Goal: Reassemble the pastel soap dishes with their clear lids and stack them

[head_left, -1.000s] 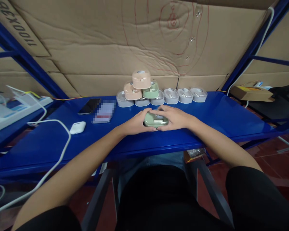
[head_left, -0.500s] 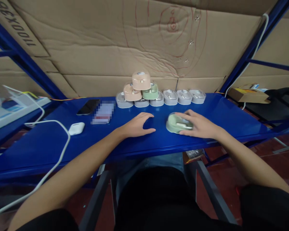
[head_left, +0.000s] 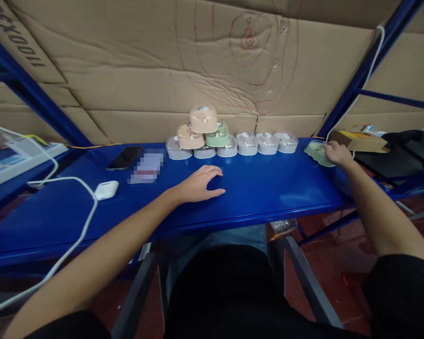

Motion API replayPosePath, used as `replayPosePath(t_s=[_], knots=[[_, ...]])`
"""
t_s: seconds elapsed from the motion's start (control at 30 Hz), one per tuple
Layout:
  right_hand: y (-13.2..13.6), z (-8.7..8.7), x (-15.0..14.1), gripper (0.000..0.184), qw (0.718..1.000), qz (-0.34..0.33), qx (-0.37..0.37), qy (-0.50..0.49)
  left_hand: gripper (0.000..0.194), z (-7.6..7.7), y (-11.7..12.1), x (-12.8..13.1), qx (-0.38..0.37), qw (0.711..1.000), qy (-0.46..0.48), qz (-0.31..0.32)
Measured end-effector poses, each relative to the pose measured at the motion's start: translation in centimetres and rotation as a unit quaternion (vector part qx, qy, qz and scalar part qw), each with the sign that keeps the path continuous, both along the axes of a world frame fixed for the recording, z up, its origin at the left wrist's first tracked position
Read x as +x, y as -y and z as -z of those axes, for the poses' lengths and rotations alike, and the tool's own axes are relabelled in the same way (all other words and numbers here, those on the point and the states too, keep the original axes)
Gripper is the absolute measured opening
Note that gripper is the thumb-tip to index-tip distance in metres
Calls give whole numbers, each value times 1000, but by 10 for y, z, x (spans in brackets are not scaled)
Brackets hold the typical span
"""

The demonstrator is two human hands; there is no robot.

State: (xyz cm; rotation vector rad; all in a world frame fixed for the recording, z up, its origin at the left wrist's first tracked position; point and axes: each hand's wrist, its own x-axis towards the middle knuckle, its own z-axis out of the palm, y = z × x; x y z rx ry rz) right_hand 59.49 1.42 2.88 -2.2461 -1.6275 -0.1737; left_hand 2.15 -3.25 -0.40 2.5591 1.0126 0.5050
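Observation:
At the right end of the blue table, my right hand [head_left: 339, 155] is closed on a small green plastic box [head_left: 318, 151]; its fingers cover part of the box. My left hand [head_left: 201, 183] rests over the middle of the table, thumb and fingers apart, holding nothing. Beyond it stands a stack of similar boxes with clear lids. A pink box [head_left: 204, 121] tops another pink box [head_left: 191, 138] and a green box [head_left: 217, 136]. These two sit on grey boxes [head_left: 178, 149], and more grey boxes [head_left: 247, 145] continue the row to the right.
Left on the table [head_left: 254, 188] lie a dark phone [head_left: 123, 158], a second, blurred-out phone [head_left: 147, 167] and a white earphone case [head_left: 106, 189]. A white cable [head_left: 86, 230] crosses the left side. Cardboard [head_left: 144, 70] walls the back. Beyond the right end is an open carton [head_left: 360, 141].
My right hand has carried the green box from the middle right of the table to its far right end. My left hand has stayed nearly still. The view has shifted slightly.

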Motion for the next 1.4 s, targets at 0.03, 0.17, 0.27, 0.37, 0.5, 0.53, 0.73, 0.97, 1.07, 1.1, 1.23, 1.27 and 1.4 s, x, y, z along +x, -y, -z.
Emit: replayPosePath(t_s=[0.03,0.17,0.27,0.37,0.5,0.53,0.73,0.97,1.07,1.1,1.23,1.27,1.4], knots=[[-14,0,-5,67,999,32,4,-26,64,-1,0,0,-2,1000,-3,-1],[-61,5,-31,61,984,123,46,-119,66,-4,4,0,-15,1000,-20,-4],[-79,14,-47,49,970,153,89,-166,67,-5,5,1,-19,999,-26,-7],[-83,20,-53,45,963,145,113,-199,67,-5,5,1,-15,1000,-27,-6],[-73,15,-55,49,960,127,139,-209,65,-5,5,1,-15,999,-28,-4],[-70,12,-57,52,959,127,152,-202,66,-6,5,1,-17,999,-28,-4],[-62,-1,-126,52,955,-141,252,-61,66,-6,6,2,-16,999,-34,-8],[-59,28,-251,84,930,-353,79,62,64,-5,5,1,-7,999,-35,0],[-44,27,-261,84,927,-362,51,82,67,-5,4,2,-5,999,-44,1],[-38,24,-260,78,928,-359,57,81,67,-5,4,2,-5,999,-46,2],[-15,3,-254,57,946,-300,112,42,67,-5,3,3,-7,999,-45,3],[-11,-1,-255,55,953,-276,124,35,67,-5,3,3,-7,999,-44,3],[3,-6,-267,71,979,-191,67,31,66,-5,3,2,-7,999,-41,1]])
